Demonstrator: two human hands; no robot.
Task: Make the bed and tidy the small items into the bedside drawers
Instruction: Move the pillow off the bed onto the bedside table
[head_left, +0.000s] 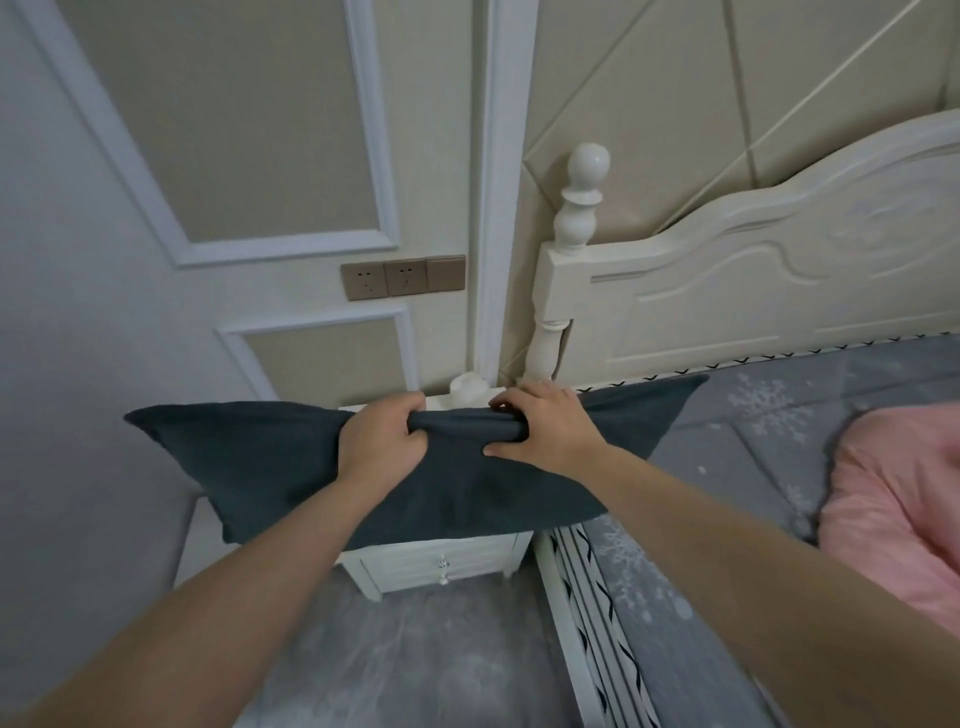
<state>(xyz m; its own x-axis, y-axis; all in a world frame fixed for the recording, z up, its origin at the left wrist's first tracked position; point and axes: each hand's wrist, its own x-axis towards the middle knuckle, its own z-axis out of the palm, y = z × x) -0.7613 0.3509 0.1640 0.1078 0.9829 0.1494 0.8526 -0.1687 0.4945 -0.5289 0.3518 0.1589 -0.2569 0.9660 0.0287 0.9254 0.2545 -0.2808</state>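
- Two bare arms reach forward from the bottom of the view, out to a dark gray pillow.
- The pillow is held up in the air, right over the white bedside cabinet.
- The left hand has its grip clenched on the top edge of the pillow, with the cloth bunched in its fist.
- The right hand has its grip around the same top edge, just beside the left hand, with the fingers curled over and the thumb pressed on the front.
- The pillow hides most of the cabinet. Below the pillow, the cabinet's drawer front shows with two shiny knobs, and it looks closed.
- A small white thing stands on the back of the cabinet, peeking over the pillow. I cannot tell what it is.
- To the right of the cabinet is the bed, with a gray snowflake sheet and a pink blanket on it.
- Behind the cabinet and to the right is the white headboard with a round-topped post.
- On the wall above the cabinet are brown wall sockets.
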